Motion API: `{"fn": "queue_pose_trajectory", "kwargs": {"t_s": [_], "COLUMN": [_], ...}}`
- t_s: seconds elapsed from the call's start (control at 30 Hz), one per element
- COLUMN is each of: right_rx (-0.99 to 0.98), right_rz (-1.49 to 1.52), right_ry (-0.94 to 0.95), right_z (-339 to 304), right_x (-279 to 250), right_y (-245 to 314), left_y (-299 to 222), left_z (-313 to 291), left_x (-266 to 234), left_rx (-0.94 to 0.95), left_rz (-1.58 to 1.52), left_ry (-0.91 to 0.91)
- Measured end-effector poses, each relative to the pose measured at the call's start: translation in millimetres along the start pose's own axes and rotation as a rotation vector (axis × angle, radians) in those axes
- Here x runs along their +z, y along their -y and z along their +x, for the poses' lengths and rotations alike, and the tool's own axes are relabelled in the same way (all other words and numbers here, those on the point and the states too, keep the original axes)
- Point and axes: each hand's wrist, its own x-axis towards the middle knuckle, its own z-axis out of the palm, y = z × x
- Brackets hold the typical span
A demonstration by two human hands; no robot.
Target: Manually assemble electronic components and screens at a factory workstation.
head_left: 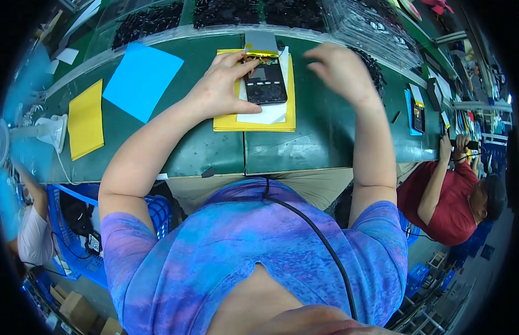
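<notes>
A black handheld device [265, 88] with a small screen and buttons lies on a white sheet [270, 115] over a yellow pad [226, 124]. At its top edge the inside is exposed, and a silver battery-like pack with yellow tape [261, 42] lies beyond it. My left hand [221, 84] grips the device from the left, fingers at its upper part and thumb by its lower edge. To the right of it, my right hand [343, 70] is raised over the table, slightly blurred. Its thumb and forefinger point left, a little apart, and nothing shows between them.
A heap of small black parts [370, 64] lies beyond my right hand. Blue [141, 81] and yellow [86, 120] sheets lie on the left of the green table [304, 148]. Trays of black parts [226, 12] line the back. At the right, a co-worker in red [438, 204] handles something.
</notes>
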Motion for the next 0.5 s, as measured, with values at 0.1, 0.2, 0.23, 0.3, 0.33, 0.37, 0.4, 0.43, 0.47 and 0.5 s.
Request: {"fn": "queue_pose_trajectory", "kwargs": {"t_s": [0.1,0.2,0.23,0.3,0.33,0.37,0.4,0.43,0.47,0.5], "right_rx": [0.413,0.654,0.623,0.593,0.567,0.565,0.591,0.612,0.604,0.602], "right_rz": [-0.227,-0.255,-0.2,-0.18,-0.159,-0.157,0.035,0.229,0.493,0.497], "right_ry": [0.067,0.161,0.123,0.052,-0.017,-0.017,-0.177,-0.337,-0.429,-0.429], "right_z": [-11.8,-39.9,-42.9,-47.6,-48.1,-47.4,-46.9,-46.8,-46.0,-42.3], "right_x": [-8.2,-7.8,-2.6,-0.2,-0.8,-2.1,-5.2,-7.3,-6.7,-4.7], "right_y": [-80.8,-123.7,-130.8,-135.0,-131.4,-128.8,-125.9,-122.3,-116.3,-112.2], "left_y": [-3.1,-3.9,-4.1,-4.2,-4.0,-4.1,-5.2,-6.2,-6.7,-5.4], "left_z": [0.6,5.5,4.3,3.4,2.7,2.2,2.8,3.5,3.7,2.1], "left_x": [-1.2,1.6,1.6,0.4,-0.1,0.1,-0.2,-0.3,-0.2,0.2], "left_rx": [-0.01,-0.013,-0.027,-0.029,-0.029,-0.031,-0.036,-0.039,-0.034,-0.035], "left_rz": [0.007,-0.002,-0.001,0.007,0.013,0.014,0.017,0.019,0.023,0.02], "left_ry": [0.008,0.017,0.023,0.022,0.025,0.025,0.023,0.022,0.023,0.022]}}
